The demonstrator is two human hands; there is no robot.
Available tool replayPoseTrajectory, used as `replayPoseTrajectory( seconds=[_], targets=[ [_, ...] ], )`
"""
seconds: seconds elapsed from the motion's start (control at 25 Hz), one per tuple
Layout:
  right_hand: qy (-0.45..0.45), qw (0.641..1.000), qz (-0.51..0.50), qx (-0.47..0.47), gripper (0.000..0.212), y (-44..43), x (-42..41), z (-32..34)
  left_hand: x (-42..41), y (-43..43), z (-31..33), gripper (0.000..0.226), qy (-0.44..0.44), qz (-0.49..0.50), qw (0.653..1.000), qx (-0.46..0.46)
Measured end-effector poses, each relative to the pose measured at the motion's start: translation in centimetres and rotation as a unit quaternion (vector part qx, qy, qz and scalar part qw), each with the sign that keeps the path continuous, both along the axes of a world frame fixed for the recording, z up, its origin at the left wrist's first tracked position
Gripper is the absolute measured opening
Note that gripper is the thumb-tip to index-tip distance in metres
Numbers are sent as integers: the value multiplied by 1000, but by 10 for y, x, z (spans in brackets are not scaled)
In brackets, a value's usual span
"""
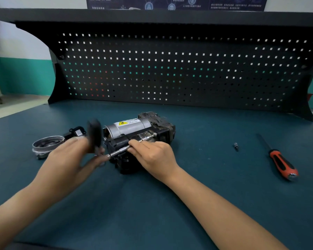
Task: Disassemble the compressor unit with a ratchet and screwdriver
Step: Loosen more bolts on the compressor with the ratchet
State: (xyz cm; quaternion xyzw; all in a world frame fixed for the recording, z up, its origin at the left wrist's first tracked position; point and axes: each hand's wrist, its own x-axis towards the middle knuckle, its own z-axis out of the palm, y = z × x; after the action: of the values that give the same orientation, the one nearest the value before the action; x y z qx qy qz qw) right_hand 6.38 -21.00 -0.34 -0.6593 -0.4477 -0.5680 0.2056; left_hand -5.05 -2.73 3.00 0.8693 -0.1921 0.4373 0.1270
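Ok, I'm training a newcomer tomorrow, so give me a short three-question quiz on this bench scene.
1. True or false: the red-and-black-handled screwdriver lies untouched on the dark teal bench mat, right of the grey-and-black compressor unit.
2. Fill in: the round silver metal cover lies on the compressor's ____ side in the view.
3. What does the right hand pinch? A) the screwdriver B) the silver metal ratchet shaft C) the cover

Key: 1 true; 2 left; 3 B.
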Motion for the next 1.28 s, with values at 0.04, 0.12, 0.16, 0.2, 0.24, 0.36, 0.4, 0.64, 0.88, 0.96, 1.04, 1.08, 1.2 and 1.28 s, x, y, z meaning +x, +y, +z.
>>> replayPoseTrajectory(
  seconds=[0.04,0.12,0.16,0.2,0.24,0.36,0.4,0.64,0.88,0.96,1.04,1.08,1.2,1.28],
  targets=[
    [6,1000,-5,2,23,-1,0,-2,0,-3,2,12,48,6,989,-137],
    [18,1000,-15,13,25,-3,2,-4,8,-5,1,10,148,10,920,-363],
    [25,999,-16,17,25,-4,3,-4,13,-2,-1,6,195,-15,866,-460],
    [33,999,-13,20,25,-5,4,-3,18,0,-1,8,227,-32,815,-532],
    [38,999,-8,21,25,-6,5,-2,20,0,-2,12,247,-46,781,-572],
    [40,999,5,11,24,-8,5,3,18,-5,-6,10,196,-75,815,-541],
    [40,999,7,9,24,-7,5,4,14,-7,-7,11,136,-68,878,-453],
    [50,998,-2,29,24,-4,4,0,2,5,-7,16,-77,-70,981,163],
    [31,998,14,49,22,-8,3,-2,10,-10,-5,9,148,-26,864,-480],
    [31,999,24,37,22,-8,3,1,15,-9,-5,13,223,-64,744,-626],
    [25,999,18,13,24,-8,3,2,18,-11,-6,17,264,-81,636,-721],
    [27,999,17,4,25,-8,2,3,18,-13,-6,17,272,-85,602,-746],
    [39,999,17,-3,25,-8,3,5,19,-14,-8,17,266,-86,628,-726],
    [45,999,17,-4,27,-7,3,6,16,-14,-7,11,204,-86,764,-605]
  ],
)
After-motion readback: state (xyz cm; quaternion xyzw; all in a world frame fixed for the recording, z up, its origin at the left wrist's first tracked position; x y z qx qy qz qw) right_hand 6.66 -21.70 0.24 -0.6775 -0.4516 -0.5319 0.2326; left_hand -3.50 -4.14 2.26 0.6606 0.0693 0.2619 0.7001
